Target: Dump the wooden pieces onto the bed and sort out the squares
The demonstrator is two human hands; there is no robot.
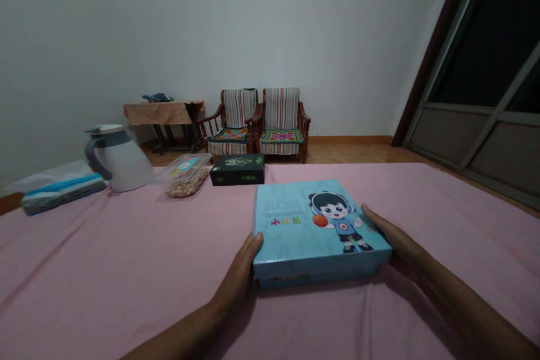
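Observation:
A light-blue cardboard box (pixel 291 242), printed with a cartoon child holding a basketball, is gripped between my two hands just above or on the pink cloth; I cannot tell whether it touches. My left hand (pixel 242 261) presses its left side, thumb near the front left corner of the lid. On the opposite side, my right hand (pixel 394 239) holds the right edge, with the thumb along the top. The remaining fingers of both hands are mostly hidden by the box. Its lid is on.
Beyond the box, the pink cloth (pixel 169 259) carries a black box (pixel 237 170), a clear plastic container of nuts (pixel 188 183), a white-and-grey jug (pixel 124 160) and a plastic-wrapped packet (pixel 63 188). Farther back stand two striped armchairs (pixel 282 112) and a cloth-covered table (pixel 160 113).

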